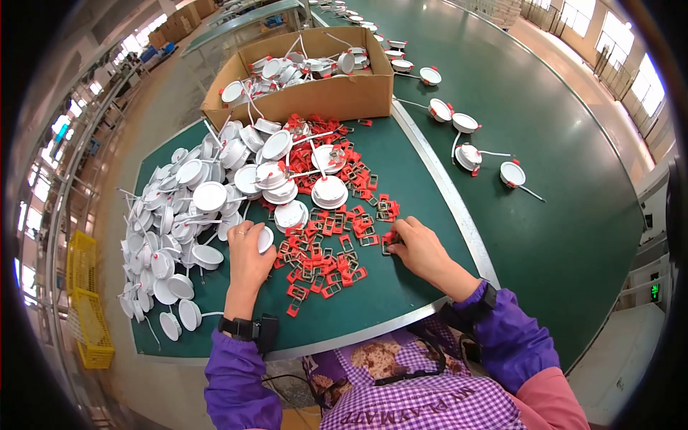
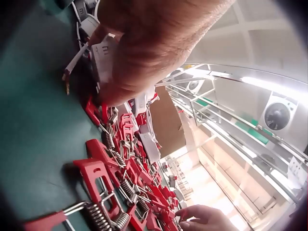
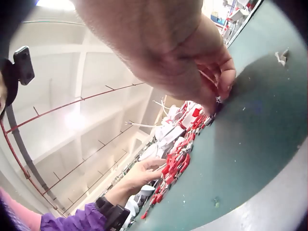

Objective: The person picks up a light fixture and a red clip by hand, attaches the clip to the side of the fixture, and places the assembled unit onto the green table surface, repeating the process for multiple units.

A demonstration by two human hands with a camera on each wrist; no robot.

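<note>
My left hand [image 1: 249, 264] grips a white round downlight [image 1: 266, 240] low over the green table, beside the heap of white downlights [image 1: 190, 173]. In the left wrist view the lamp's white body [image 2: 102, 60] shows between the fingers, with a short cable end sticking out. Thumb and fingers of my right hand [image 1: 424, 252] pinch a red spring clip [image 1: 387, 241] at the right edge of the clip pile [image 1: 326, 258]. These clips have red plastic ends and metal wire springs. Much of the pinched clip is hidden by the fingertips.
A cardboard box [image 1: 308, 98] of downlights stands at the table's far end. Beyond a metal rail [image 1: 441, 179] on the right runs a green belt [image 1: 545, 136] carrying several spaced downlights. Yellow crates [image 1: 92, 315] stand to the left, off the table.
</note>
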